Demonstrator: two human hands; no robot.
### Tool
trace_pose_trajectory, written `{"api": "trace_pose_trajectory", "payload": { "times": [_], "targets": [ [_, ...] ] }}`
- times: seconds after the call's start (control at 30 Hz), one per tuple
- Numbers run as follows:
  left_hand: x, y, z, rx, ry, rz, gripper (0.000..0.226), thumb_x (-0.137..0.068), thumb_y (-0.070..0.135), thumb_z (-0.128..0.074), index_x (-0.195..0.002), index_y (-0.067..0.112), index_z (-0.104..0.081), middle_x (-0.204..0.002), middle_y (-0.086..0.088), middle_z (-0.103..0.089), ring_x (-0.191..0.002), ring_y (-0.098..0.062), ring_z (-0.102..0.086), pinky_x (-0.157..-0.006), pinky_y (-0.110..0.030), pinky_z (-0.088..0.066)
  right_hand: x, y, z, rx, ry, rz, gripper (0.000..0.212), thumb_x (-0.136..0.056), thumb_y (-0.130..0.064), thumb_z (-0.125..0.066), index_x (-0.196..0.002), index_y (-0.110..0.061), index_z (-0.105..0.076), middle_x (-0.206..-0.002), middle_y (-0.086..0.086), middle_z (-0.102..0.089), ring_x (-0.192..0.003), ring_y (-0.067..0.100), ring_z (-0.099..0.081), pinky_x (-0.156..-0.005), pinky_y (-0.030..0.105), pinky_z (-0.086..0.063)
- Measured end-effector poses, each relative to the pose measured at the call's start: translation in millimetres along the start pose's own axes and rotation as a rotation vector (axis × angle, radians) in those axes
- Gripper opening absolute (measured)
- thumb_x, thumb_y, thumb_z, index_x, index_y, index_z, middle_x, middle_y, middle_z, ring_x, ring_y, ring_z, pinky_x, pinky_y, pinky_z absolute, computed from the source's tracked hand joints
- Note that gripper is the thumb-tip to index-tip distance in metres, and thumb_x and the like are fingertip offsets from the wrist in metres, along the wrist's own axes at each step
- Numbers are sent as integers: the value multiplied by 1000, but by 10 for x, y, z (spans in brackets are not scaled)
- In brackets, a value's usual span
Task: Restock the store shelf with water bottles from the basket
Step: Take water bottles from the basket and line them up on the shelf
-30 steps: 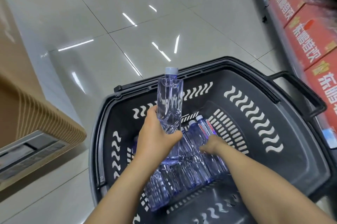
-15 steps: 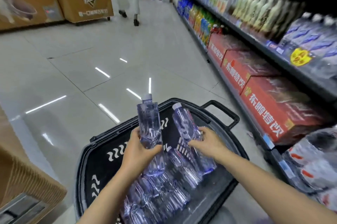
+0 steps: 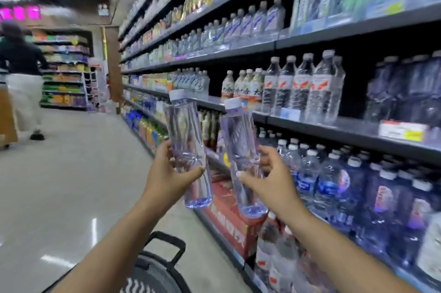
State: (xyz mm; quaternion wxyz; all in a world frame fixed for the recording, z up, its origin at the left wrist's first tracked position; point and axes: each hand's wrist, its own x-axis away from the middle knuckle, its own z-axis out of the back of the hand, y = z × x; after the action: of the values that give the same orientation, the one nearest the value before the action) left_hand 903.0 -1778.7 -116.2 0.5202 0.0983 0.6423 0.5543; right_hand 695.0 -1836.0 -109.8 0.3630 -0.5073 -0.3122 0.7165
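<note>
Both bottles have come up out of the basket (image 3: 164, 261), which now sits low at the frame's bottom edge, and are raised in front of the shelf (image 3: 334, 125). The left hand (image 3: 167, 173) is wrapped round the lower body of the left bottle (image 3: 188, 140) and the right hand (image 3: 269, 178) round the right bottle (image 3: 241, 149), each upright and leaning slightly. Full, smooth and thin-walled, they likely feel weighty and a little slippery, so a mid-body grip suits; further off, a person (image 3: 23, 73) walks down the aisle.
</note>
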Motion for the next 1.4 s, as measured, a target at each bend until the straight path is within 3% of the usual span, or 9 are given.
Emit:
{"api": "trace_pose_trajectory", "payload": {
  "times": [0.13, 0.23, 0.33, 0.57, 0.73, 1.0, 1.17, 1.27, 1.4],
  "targets": [
    [-219, 529, -734, 98, -33, -163, 57, -71, 3, -82, -97, 40, -47, -96, 9, -62, -76, 5, -63, -72, -12, -48, -115, -202, 836, 32, 177, 85, 61, -75, -26, -79, -124, -32, -44, -116, -14, -53, -104, 7, -51, -81, 18, -40],
    [-371, 817, -1207, 146, -53, -212, 65, -64, 24, -88, -103, 52, -44, -101, 0, -62, -82, -11, -62, -77, -30, -50, -144, -376, 1385, 94, 286, 133, 62, -78, -32, -76, -125, -36, -36, -124, -15, -44, -112, 9, -45, -88, 28, -38],
    [-545, 1056, -1650, 194, -100, -244, 80, -61, 39, -88, -126, 36, -42, -112, -4, -64, -100, -20, -63, -86, -40, -51, -202, -472, 1843, 128, 395, 185, 62, -78, -30, -76, -118, -41, -29, -119, -17, -40, -110, 7, -43, -88, 27, -37],
    [-803, 1583, -2506, 291, -203, -392, 74, -74, 24, -83, -133, 31, -39, -112, 17, -55, -98, 10, -55, -78, -5, -41, -360, -525, 2612, 200, 604, 249, 79, -75, -26, -80, -130, -47, -29, -128, -19, -40, -119, 7, -43, -104, 33, -39],
    [-964, 1852, -3066, 359, -273, -435, 76, -73, 28, -82, -136, 31, -40, -122, 8, -60, -110, -9, -59, -94, -33, -51, -504, -385, 2971, 231, 723, 261, 76, -68, -32, -84, -123, -53, -37, -132, -14, -51, -119, 10, -52, -101, 40, -46],
    [-958, 1934, -3809, 400, -397, -451, 71, -75, 12, -81, -120, 44, -36, -105, 34, -50, -93, 30, -47, -71, 4, -39, -611, -169, 3273, 318, 822, 231, 85, -66, -28, -85, -135, -35, -36, -132, -9, -50, -117, 11, -51, -98, 31, -46],
    [-997, 1784, -4134, 307, -434, -394, 71, -70, 29, -85, -123, 42, -39, -105, 27, -57, -95, 16, -55, -76, -6, -45, -616, -71, 3405, 400, 827, 198, 85, -67, -31, -84, -136, -35, -35, -130, -14, -49, -108, 4, -51, -89, 20, -43],
    [-963, 1701, -4286, 243, -444, -327, 86, -69, 41, -83, -138, 30, -34, -123, 11, -55, -106, -4, -57, -92, -31, -50, -612, -13, 3478, 481, 837, 162, 88, -65, -42, -83, -137, -39, -32, -134, -16, -48, -113, 7, -52, -92, 28, -46],
    [-928, 1724, -4359, 168, -446, -298, 93, -74, 45, -78, -148, 24, -26, -130, 2, -45, -113, -15, -51, -91, -27, -43, -580, 39, 3586, 573, 833, 117, 89, -65, -46, -82, -138, -39, -31, -132, -20, -44, -110, 4, -47, -88, 25, -42]
  ]
}}
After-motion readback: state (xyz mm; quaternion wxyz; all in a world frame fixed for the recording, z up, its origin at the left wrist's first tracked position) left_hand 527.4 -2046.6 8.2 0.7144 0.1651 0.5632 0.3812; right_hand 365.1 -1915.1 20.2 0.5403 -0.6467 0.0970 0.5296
